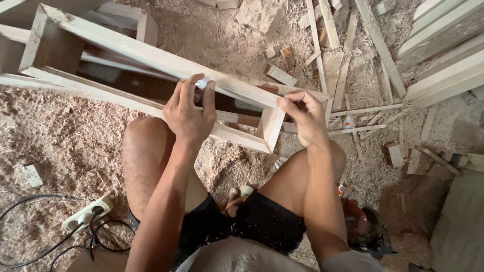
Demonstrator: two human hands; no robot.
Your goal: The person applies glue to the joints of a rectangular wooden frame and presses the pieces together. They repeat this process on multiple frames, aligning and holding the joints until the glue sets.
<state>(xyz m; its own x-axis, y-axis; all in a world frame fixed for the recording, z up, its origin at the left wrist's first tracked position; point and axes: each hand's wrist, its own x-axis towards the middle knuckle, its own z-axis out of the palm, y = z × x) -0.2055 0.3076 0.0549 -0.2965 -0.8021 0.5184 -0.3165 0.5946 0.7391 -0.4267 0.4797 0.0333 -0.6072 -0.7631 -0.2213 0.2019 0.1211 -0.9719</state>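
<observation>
While my left hand (187, 112) pinches a small white piece (201, 83) against the wooden frame's (151, 58) upper rail, my right hand (302, 117) grasps its near end, long axis running up-left.

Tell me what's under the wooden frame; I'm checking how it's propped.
The wooden frame rests across the left knee, above sawdust. The left hand and right hand cover parts; farther supports are hidden.
</observation>
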